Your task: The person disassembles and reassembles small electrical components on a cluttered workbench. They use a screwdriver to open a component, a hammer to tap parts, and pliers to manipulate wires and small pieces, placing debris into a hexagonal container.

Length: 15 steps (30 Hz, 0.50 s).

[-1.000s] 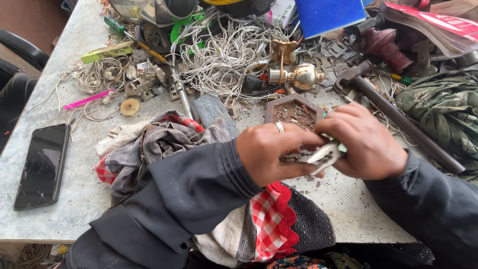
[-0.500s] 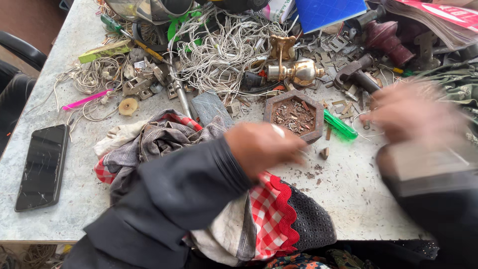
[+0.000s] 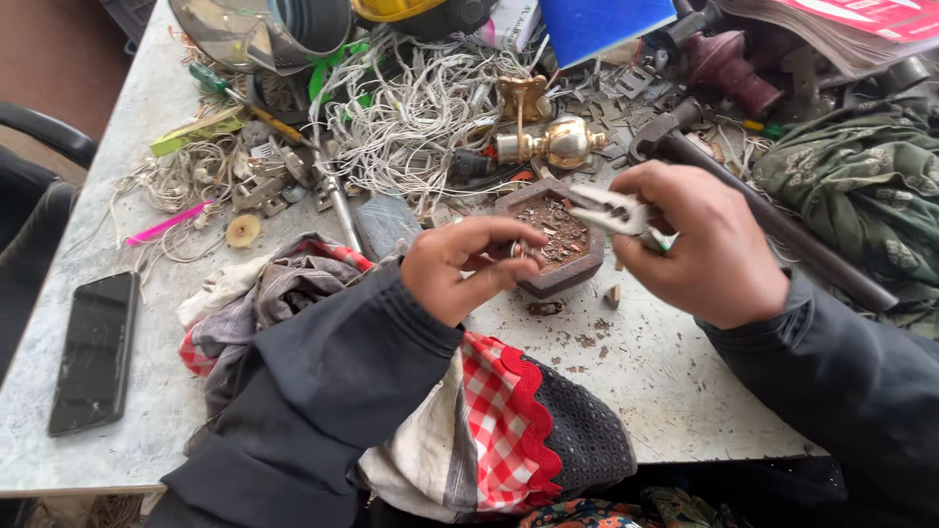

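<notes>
— We only have one view here, the camera worn on the person's head, so we look steeply down and forward over the forearms onto the worktable (image 3: 117, 430).

— How near are we?

— Close: the left hand (image 3: 460, 269) and right hand (image 3: 699, 244) sit near the middle of our frame, and the dark sleeves run off the bottom edge. The table's near edge crosses low in the frame, while the far clutter, such as the tangle of white wires (image 3: 411, 108), reaches the top edge.

— And the sides?

— At left we catch a black phone (image 3: 95, 352) and a chair arm beyond the table; there is no second view to share anything with
</notes>
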Available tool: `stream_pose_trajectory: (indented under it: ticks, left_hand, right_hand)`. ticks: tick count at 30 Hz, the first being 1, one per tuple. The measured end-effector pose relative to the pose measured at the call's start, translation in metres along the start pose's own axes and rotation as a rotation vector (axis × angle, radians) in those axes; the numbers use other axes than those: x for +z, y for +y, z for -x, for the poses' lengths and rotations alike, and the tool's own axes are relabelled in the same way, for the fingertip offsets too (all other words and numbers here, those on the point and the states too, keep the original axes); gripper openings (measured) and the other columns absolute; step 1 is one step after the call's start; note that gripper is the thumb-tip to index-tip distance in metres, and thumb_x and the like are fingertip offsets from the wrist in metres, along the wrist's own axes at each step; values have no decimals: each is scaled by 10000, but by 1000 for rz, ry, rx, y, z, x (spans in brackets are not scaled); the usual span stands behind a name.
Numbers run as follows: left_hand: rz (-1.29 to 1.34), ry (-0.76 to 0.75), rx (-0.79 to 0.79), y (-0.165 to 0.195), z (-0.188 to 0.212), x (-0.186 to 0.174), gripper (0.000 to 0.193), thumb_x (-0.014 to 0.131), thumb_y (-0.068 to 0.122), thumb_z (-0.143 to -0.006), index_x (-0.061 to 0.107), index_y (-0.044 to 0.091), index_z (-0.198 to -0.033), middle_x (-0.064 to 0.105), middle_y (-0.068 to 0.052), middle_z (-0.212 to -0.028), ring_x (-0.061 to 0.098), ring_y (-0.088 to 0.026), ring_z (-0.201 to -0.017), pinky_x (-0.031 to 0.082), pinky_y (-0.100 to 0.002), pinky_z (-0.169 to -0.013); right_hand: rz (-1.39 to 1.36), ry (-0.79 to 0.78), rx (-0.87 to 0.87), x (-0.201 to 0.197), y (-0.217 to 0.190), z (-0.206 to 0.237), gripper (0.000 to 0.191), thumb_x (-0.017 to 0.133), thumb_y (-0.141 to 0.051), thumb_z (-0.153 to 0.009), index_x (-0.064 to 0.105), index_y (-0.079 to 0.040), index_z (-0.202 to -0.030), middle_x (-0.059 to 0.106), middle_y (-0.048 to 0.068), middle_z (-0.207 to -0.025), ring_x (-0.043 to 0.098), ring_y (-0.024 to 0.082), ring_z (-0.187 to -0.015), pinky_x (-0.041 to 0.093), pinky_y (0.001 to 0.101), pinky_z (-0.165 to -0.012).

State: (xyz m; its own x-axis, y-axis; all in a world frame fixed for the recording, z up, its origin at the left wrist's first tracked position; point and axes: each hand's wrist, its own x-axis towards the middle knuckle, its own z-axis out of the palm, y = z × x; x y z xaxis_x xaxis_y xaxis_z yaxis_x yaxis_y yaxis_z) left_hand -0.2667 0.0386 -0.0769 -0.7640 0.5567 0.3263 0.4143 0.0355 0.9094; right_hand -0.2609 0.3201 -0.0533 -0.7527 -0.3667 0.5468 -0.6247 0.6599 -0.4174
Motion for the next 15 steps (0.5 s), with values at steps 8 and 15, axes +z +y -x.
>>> stream_pose_trajectory:
  ticks: [8, 15]
  left_hand:
    - [376, 55, -138, -30, 0, -5, 324, 447, 172, -1073, 567, 34, -1341, 663, -30, -1083, 639, -85, -1023, 576, -265, -840]
    - [291, 109, -149, -41, -1, -5, 289, 470, 161, -1070, 585, 46, -1309, 571, 31, -972, 525, -39, -837, 516, -235, -735]
  right_hand:
    - [128, -58, 9, 17, -20, -13, 494, 831, -356, -809, 620, -24, -1108, 660, 113, -873, 653, 292, -826, 506, 424, -718]
    - [103, -107, 113, 27, -8, -11, 467, 705, -320, -902, 583, 10, -1209, 633, 187, -1012, 633, 344, -964, 496, 457, -826]
